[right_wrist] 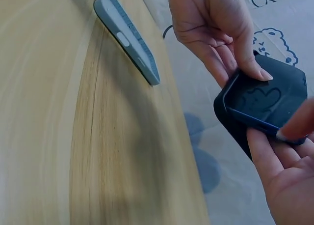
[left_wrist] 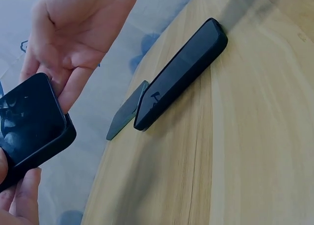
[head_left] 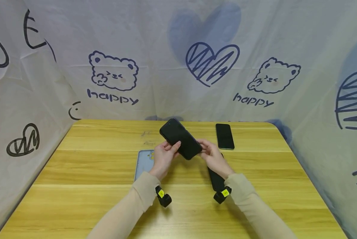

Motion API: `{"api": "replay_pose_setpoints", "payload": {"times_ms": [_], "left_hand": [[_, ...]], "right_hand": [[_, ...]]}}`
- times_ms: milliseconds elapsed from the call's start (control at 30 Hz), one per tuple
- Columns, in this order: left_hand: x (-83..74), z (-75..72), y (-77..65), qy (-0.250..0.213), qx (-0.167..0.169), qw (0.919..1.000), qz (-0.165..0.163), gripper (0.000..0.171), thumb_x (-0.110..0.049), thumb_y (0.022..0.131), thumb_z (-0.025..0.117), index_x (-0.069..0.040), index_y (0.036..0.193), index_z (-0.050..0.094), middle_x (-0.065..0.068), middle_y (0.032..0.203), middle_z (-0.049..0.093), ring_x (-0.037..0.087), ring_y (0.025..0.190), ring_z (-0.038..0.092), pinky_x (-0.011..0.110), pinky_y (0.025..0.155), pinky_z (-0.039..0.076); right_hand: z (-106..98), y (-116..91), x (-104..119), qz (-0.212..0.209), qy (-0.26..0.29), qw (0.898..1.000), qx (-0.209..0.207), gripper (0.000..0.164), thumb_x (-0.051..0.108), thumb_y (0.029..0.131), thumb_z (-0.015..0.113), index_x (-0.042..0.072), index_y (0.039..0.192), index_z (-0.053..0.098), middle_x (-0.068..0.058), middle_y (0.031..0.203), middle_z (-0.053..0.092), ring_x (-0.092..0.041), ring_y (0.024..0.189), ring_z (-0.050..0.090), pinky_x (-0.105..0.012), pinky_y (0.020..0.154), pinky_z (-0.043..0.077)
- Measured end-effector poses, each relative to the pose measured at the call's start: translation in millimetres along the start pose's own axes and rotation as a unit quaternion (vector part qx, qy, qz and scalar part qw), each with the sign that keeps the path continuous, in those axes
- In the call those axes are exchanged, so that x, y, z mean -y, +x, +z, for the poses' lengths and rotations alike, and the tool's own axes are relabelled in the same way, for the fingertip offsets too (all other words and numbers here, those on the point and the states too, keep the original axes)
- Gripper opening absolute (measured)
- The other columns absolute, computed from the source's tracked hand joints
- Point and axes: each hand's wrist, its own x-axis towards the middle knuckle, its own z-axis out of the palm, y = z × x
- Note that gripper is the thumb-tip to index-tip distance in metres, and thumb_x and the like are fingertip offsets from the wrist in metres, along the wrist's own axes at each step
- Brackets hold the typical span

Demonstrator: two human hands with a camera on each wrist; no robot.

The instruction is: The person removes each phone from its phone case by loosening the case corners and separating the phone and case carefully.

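Observation:
Between both hands a black-screened phone (head_left: 178, 136) is held above the table, tilted, with a black case (right_wrist: 230, 124) around its edge. At one corner in the right wrist view, the phone's dark blue edge stands slightly apart from the case rim. My left hand (head_left: 164, 157) grips it with the thumb across the screen and fingers beneath. My right hand (head_left: 212, 157) pinches the lower right corner, its thumb (right_wrist: 297, 122) at the edge. Under the right forearm lies a black, raised-rim phone or case (head_left: 215, 179); which one I cannot tell.
A light blue phone case (head_left: 143, 162) with camera holes lies left, partly behind the left hand. Another dark-screened phone (head_left: 225, 136) lies at the back right of the wooden table (head_left: 91, 159). Printed cloth (head_left: 160, 76) hangs behind and at both sides.

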Motion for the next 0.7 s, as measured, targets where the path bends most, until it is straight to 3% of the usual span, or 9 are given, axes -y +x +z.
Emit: {"api": "replay_pose_setpoints", "payload": {"times_ms": [133,267,367,467,700], "left_hand": [[1.2,2.3,1.0,0.012,-0.004,0.9999,0.0,0.031,-0.016,0.092,0.075,-0.001,0.12,0.071,0.014,0.104,0.078,0.014,0.09,0.075,0.041,0.087,0.062],[2.3,4.0,0.9,0.01,0.002,0.9999,-0.007,0.035,-0.016,0.093,0.075,-0.002,0.124,0.069,0.02,0.117,0.074,0.022,0.101,0.075,0.033,0.084,0.063],[2.6,5.1,0.2,0.014,0.001,0.9998,-0.012,0.037,-0.017,0.093,0.075,-0.002,0.125,0.068,0.02,0.118,0.074,0.023,0.102,0.075,0.03,0.081,0.063],[2.8,5.4,-0.4,0.023,-0.002,0.9996,-0.016,0.036,-0.018,0.092,0.076,-0.003,0.124,0.07,0.018,0.116,0.075,0.017,0.095,0.076,0.036,0.086,0.063],[2.0,5.2,-0.9,0.051,-0.008,0.9986,-0.014,0.031,-0.019,0.09,0.078,-0.003,0.117,0.072,0.019,0.11,0.076,0.014,0.085,0.076,0.044,0.088,0.062]], "right_hand": [[1.2,-0.8,2.0,0.0,0.013,1.0,0.009,0.043,-0.009,0.096,0.048,-0.003,0.139,0.048,-0.031,0.131,0.062,-0.029,0.108,0.067,-0.028,0.091,0.057],[3.5,1.8,1.6,0.0,-0.003,1.0,0.005,0.039,0.0,0.099,0.058,0.0,0.138,0.052,-0.027,0.128,0.066,-0.024,0.104,0.069,-0.021,0.079,0.053],[5.5,4.8,1.3,0.006,-0.027,1.0,-0.006,0.036,0.007,0.099,0.063,0.004,0.135,0.058,-0.022,0.124,0.07,-0.025,0.102,0.072,-0.021,0.072,0.051],[7.4,6.7,1.4,0.011,-0.064,0.998,-0.021,0.033,0.01,0.099,0.065,0.005,0.132,0.062,-0.019,0.117,0.074,-0.027,0.097,0.073,-0.024,0.069,0.051],[11.9,5.3,2.8,-0.012,-0.141,0.989,-0.033,0.033,0.01,0.098,0.066,0.006,0.131,0.064,-0.016,0.113,0.075,-0.026,0.1,0.074,-0.035,0.081,0.062]]}}
